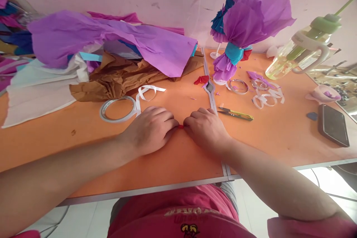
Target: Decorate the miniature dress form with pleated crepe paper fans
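Observation:
My left hand [150,130] and my right hand [205,128] rest knuckles-up on the orange table [173,163], fingertips meeting. Both are closed in a pinch on a small red piece of paper [181,126], of which only a sliver shows between them. A roll of white tape [117,109] with a loose curled end lies just beyond my left hand. Small yellow-handled snips [235,113] lie just right of my right hand. Another red paper scrap [201,79] lies farther back near the table seam.
Purple, brown and white crepe sheets [111,41] are piled at the back left. A purple and teal paper flower [245,18] stands on a stand at the back. Curled tape strips [266,96], a green-lidded bottle [304,48], a pink cup [323,93] and a phone [333,124] sit at right.

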`<state>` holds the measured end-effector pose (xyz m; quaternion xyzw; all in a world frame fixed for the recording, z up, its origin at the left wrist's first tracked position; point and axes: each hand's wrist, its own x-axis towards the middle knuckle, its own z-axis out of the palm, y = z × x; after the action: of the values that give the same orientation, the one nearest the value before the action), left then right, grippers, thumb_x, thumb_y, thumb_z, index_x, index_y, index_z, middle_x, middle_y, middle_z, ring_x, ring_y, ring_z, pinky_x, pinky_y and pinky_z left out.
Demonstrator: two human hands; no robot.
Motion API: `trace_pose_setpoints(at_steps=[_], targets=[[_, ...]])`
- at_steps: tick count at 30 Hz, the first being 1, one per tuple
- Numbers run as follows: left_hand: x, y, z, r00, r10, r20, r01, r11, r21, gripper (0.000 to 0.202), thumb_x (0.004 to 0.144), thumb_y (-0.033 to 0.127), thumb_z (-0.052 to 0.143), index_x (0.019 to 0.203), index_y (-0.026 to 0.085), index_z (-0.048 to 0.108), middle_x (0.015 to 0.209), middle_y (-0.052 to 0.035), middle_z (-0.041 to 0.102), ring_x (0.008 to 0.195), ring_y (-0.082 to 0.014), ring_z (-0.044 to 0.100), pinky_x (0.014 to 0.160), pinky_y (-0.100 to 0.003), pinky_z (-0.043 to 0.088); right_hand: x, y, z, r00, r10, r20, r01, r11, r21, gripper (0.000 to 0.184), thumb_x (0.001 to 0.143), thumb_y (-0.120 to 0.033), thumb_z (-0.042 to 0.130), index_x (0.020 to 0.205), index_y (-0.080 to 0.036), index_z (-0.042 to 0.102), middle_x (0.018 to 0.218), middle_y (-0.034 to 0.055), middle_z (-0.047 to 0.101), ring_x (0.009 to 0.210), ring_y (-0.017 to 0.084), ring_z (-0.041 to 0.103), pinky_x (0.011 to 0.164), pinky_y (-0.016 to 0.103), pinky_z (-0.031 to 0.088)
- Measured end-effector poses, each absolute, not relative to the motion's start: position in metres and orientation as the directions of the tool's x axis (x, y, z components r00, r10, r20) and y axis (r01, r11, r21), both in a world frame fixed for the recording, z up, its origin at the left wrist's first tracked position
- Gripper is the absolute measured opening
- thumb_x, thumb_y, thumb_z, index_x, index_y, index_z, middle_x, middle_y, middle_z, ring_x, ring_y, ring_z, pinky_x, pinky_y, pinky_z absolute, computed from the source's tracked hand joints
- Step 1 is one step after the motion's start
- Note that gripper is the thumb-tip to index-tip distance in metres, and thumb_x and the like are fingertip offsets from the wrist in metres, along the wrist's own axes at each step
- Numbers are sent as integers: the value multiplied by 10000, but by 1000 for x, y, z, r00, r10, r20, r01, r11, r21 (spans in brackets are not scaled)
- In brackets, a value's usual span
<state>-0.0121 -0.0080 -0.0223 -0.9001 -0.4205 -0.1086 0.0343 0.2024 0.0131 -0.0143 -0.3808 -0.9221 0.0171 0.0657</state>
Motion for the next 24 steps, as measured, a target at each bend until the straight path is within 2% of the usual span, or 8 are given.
trace_pose_setpoints(at_steps=[3, 5, 8, 10, 17, 20, 22, 24], targets=[[-15, -4, -17, 556, 743, 372, 762, -635, 128, 240, 969, 279, 518, 1069, 208, 724, 991, -78, 670, 947, -245, 600, 871, -414, 475, 205, 17, -11, -685, 714, 142, 711, 698, -82, 223, 982, -272, 524, 897, -202, 717, 843, 34, 693, 840, 188, 543, 765, 355, 287], [-20, 0, -12, 392, 809, 438, 775, -547, 315, 253, 962, 339, 547, 1104, 188, 692, 1053, -84, 664, 987, -234, 601, 880, -388, 486, 209, 22, -7, -627, 751, 207, 750, 654, -104, 223, 983, -280, 526, 918, -212, 728, 858, 28, 705, 855, 183, 544, 789, 357, 286], [-28, 6, -5, 203, 939, 279, 714, -337, 614, 336, 966, 467, 526, 1011, 175, 686, 961, -57, 688, 884, -204, 627, 738, -323, 495, 215, 28, 0, -550, 767, 331, 782, 612, -120, 248, 1001, -313, 503, 946, -232, 732, 911, 27, 722, 913, 183, 536, 849, 365, 277], [-29, 7, -4, 212, 965, 152, 675, -257, 692, 386, 960, 518, 511, 985, 182, 699, 931, -45, 708, 837, -197, 640, 677, -307, 481, 218, 29, 1, -568, 727, 386, 761, 643, -93, 256, 1011, -313, 489, 953, -247, 729, 971, 26, 726, 976, 187, 523, 895, 375, 262], [-20, 5, -11, 194, 962, 193, 687, -274, 673, 283, 914, 453, 592, 879, 189, 688, 926, -40, 728, 879, -205, 664, 807, -331, 518, 215, 19, -3, -816, 450, 362, 516, 850, 106, 296, 1027, -178, 407, 1030, -258, 691, 1084, 6, 696, 1054, 183, 470, 969, 385, 246], [-21, 3, -9, 170, 958, 231, 684, -283, 673, 280, 942, 433, 561, 1022, 184, 660, 1018, -57, 716, 925, -205, 663, 807, -329, 532, 214, 16, -3, -805, 475, 355, 547, 827, 132, 308, 1019, -139, 385, 990, -237, 676, 1037, 20, 690, 1017, 186, 470, 954, 394, 250], [-21, -2, -7, 164, 899, 405, 711, -392, 584, 296, 941, 436, 575, 1099, 193, 635, 1110, -81, 683, 1035, -225, 639, 888, -369, 523, 214, 16, -3, -763, 531, 370, 608, 784, 128, 279, 999, -122, 414, 957, -227, 669, 1023, 32, 687, 994, 191, 469, 924, 399, 254], [-19, -9, -5, 242, 789, 565, 776, -507, 375, 269, 906, 451, 636, 1041, 220, 661, 1122, -80, 665, 1100, -255, 602, 979, -447, 477, 215, 15, -3, -748, 549, 372, 628, 768, 128, 249, 977, -113, 448, 942, -222, 669, 1011, 36, 686, 966, 193, 467, 903, 403, 257]])
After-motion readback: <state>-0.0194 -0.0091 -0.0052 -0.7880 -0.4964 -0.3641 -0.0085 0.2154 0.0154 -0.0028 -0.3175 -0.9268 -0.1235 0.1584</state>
